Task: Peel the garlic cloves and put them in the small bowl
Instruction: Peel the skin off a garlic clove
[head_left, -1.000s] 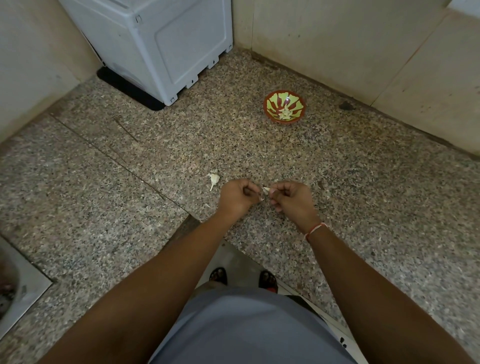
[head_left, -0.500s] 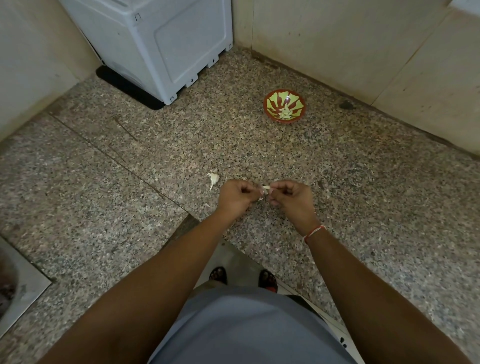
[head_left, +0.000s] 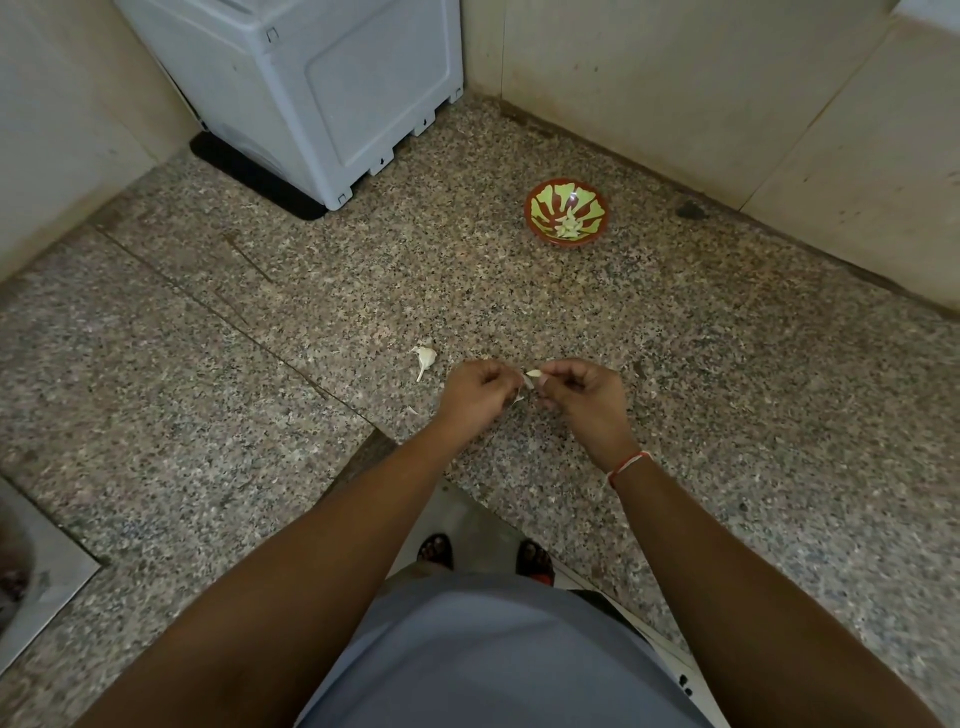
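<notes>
At the tabletop's (head_left: 727, 415) near edge, left hand (head_left: 475, 392) and right hand (head_left: 582, 392) both pinch one garlic clove (head_left: 533, 373), likely stripping skin; small bowl (head_left: 566, 213) waits at one o'clock.

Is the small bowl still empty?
No, the bowl already holds a few pale peeled cloves at its bottom.

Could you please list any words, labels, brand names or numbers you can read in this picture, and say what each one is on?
None can be read. The grey appliance shows only plain moulded panels, the small bowl carries a painted pattern without letters, and the granite counter and wall tiles bear no print.
</notes>
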